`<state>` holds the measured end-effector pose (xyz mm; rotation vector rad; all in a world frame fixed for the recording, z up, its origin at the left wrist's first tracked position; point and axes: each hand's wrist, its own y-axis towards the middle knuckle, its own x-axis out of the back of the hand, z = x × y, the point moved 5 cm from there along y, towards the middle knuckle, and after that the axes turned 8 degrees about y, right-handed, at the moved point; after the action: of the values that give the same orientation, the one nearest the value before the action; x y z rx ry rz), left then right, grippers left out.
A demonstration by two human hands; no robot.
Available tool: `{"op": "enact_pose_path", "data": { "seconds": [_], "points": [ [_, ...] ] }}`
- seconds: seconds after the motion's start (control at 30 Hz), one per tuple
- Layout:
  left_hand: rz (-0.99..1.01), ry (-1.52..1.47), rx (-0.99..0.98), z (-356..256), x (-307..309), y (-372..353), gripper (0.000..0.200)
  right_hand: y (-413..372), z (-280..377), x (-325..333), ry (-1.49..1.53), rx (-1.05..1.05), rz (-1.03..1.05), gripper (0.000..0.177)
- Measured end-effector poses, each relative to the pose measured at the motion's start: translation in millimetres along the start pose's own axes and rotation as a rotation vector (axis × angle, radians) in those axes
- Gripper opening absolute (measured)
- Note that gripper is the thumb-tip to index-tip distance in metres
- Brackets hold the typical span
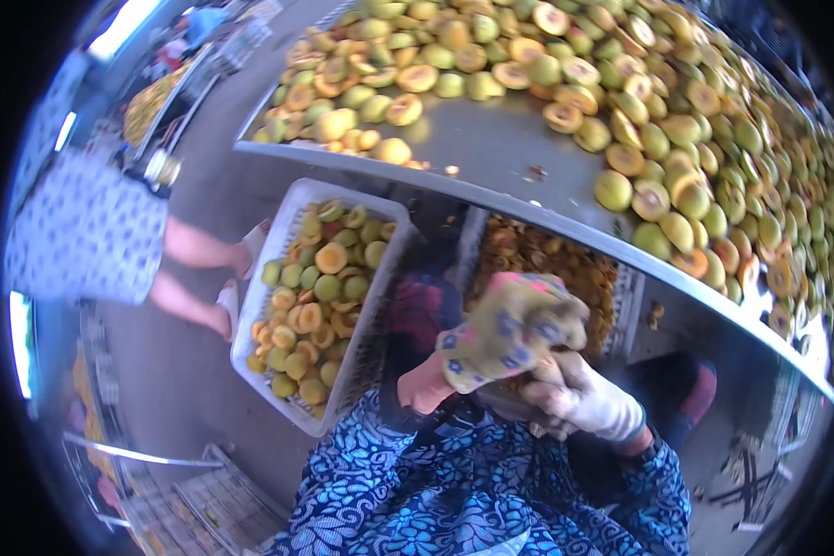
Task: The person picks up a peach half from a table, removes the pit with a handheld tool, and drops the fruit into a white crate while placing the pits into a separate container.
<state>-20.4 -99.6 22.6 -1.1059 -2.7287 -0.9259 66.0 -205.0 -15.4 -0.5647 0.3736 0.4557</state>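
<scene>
My left hand (511, 326) is raised in front of my chest in a yellow glove with blue flowers, its fingers curled into a bunched fist and my bare wrist showing below the cuff. My right hand (586, 400), in a white glove, sits just under and to the right of it. It grips the lower edge of the flowered glove. Both hands hover above my blue patterned clothing (454, 491), clear of the fruit.
A steel table (491, 148) curves across the top, piled with halved yellow-green fruit (676, 139). Below its edge stand a white crate (271, 248) of fruit halves and a crate of brown pits (551, 255). A person in a dotted garment (88, 232) stands at the left.
</scene>
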Motion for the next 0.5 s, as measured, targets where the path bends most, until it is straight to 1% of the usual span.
{"op": "enact_pose_path", "data": {
  "seconds": [0.03,0.07,0.1,0.13,0.2,0.23,0.27,0.33,0.37,0.4,0.47,0.5],
  "points": [
    [0.161,0.117,-0.002,-4.1,0.6,2.4,0.009,-3.6,-8.8,1.0,0.177,-0.033,0.058,0.034],
    [0.261,0.047,0.040,-5.8,-2.7,6.3,0.006,-5.8,-13.8,-0.3,0.358,-0.070,0.107,0.030],
    [0.272,0.032,0.100,-0.4,-3.7,3.6,0.008,-6.9,-16.2,0.0,0.415,-0.134,0.101,0.024],
    [0.285,0.013,0.157,4.2,-5.5,0.1,0.011,-6.3,-19.8,2.2,0.400,-0.137,0.109,0.024],
    [0.232,0.018,0.124,-1.8,-2.8,2.9,0.013,-3.9,-28.7,0.5,0.585,-0.122,0.294,0.021],
    [0.192,0.014,0.101,-5.1,-0.2,4.0,0.016,-1.8,-30.9,-2.7,0.673,-0.126,0.337,0.024],
    [0.186,0.020,0.088,-6.7,0.9,4.1,0.016,0.8,-27.3,-4.8,0.657,-0.123,0.338,0.024],
    [0.075,-0.080,0.136,-5.1,2.9,2.3,0.024,1.3,-20.8,-9.4,0.605,-0.091,0.295,0.029],
    [0.032,-0.120,0.185,-2.3,3.8,1.5,0.029,3.7,-3.8,-12.1,0.381,-0.048,0.077,0.023],
    [0.080,-0.058,0.169,2.7,6.7,0.7,0.029,5.9,-2.7,-7.4,0.169,-0.015,-0.053,0.023],
    [0.138,0.111,0.134,5.9,9.6,1.1,0.031,9.7,4.9,-2.1,-0.116,0.051,-0.150,0.025],
    [0.178,0.106,0.185,8.7,11.7,2.7,0.033,16.4,6.0,-7.8,-0.029,0.093,-0.084,0.026]
  ]
}}
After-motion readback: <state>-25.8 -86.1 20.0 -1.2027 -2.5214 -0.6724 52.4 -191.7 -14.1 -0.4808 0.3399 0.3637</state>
